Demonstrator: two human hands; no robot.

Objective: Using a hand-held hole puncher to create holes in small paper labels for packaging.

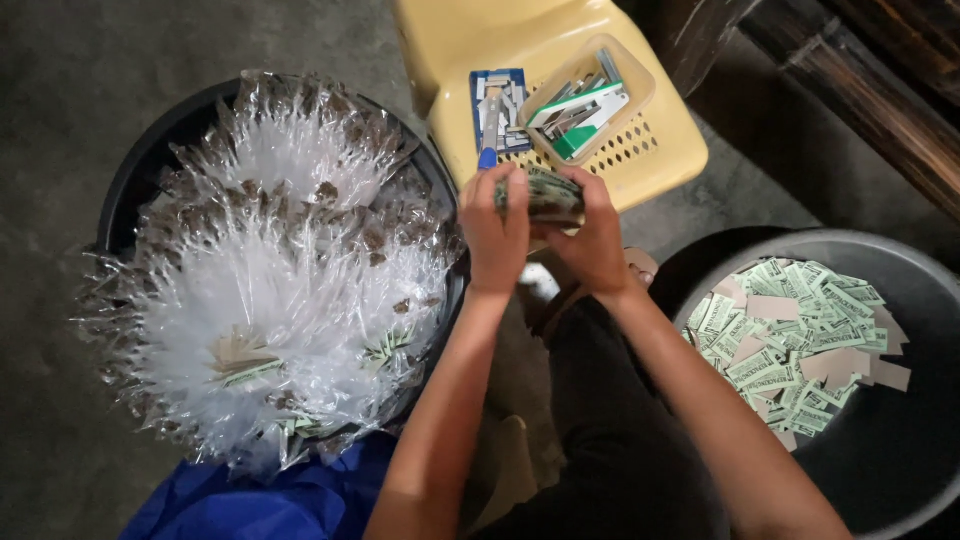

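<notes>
You hold a small clear plastic packet topped with a green printed paper label (545,193) pinched between your left hand (497,232) and right hand (592,240), both closed around it above your lap, just in front of the yellow plastic stool (660,150), between the black tub of filled clear packets (150,140) and the grey tub of loose green labels (900,450).

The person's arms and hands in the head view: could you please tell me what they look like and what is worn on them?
Both forearms are bare, with no sleeves in view. The left hand and the right hand wear no gloves, and I can see no watch, bracelet or ring on them. The fingers look slim.
</notes>
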